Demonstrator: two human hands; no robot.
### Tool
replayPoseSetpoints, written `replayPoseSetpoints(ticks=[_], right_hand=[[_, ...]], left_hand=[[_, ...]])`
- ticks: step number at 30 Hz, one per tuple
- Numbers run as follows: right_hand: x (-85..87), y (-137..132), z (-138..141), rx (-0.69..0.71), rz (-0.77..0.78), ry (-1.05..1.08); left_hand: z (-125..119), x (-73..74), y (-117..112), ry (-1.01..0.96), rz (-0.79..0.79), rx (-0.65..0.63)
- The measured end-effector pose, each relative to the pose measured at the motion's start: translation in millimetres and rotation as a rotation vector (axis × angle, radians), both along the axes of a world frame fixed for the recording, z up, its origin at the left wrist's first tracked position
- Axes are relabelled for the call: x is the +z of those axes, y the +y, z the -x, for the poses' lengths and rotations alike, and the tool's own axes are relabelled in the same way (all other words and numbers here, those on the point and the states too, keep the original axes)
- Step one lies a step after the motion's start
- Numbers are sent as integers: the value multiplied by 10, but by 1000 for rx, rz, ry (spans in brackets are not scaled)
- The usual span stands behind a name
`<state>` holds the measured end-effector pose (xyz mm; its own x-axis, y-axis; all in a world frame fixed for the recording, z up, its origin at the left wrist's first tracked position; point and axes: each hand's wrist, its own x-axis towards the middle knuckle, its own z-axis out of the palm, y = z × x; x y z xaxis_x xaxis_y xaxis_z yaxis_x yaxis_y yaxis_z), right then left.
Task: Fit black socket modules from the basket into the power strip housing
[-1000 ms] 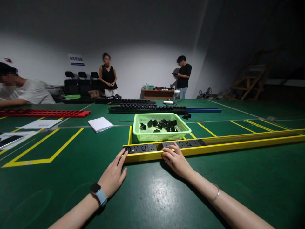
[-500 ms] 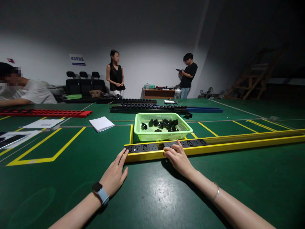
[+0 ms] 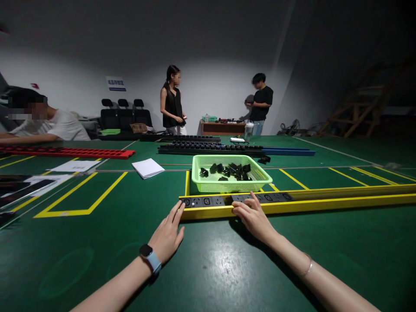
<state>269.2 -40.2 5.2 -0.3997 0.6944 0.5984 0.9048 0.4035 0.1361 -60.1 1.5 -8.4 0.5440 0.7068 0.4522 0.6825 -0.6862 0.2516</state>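
A long yellow channel [image 3: 312,204] lies across the table in front of me, with black socket modules [image 3: 207,201] lined up in its left part. Between two of the modules there is a dark gap. My left hand [image 3: 167,236], with a watch on its wrist, rests with fingers stretched out against the channel's left end, thumb apart. Bent over the channel right of the gap, my right hand [image 3: 255,219] has its fingers on a socket module [image 3: 238,198] and the front wall. Its thumb is hidden. Just behind stands a green basket [image 3: 230,186] holding several loose black modules [image 3: 234,169].
Behind the basket lie black strips [image 3: 208,149] and a blue channel [image 3: 289,151]. A white booklet [image 3: 147,168] and a red rail [image 3: 97,152] are to the left. One person [image 3: 61,125] leans at the table's left; two others stand at the back.
The view has shifted slightly, so everything sits further right. Both hands keep their places on the channel. At the back, the standing people have moved their arms a little.
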Motion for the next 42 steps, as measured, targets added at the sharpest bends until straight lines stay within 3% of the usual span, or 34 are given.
replayPoseSetpoints(ticks=[7, 17, 25, 31, 42], right_hand=[[-7, 1, -18, 3, -23, 6], [-36, -104, -553, -11, 17, 20], [-18, -131, -321, 68, 40, 156], [49, -163, -109, 177, 121, 99], [43, -134, -115, 176, 126, 82]], left_hand=[[3, 17, -14, 19, 16, 6], [5, -12, 2, 36, -40, 8], [2, -72, 60, 122, -40, -16], [-2, -43, 56, 115, -42, -24], [4, -60, 60, 89, -39, -24]])
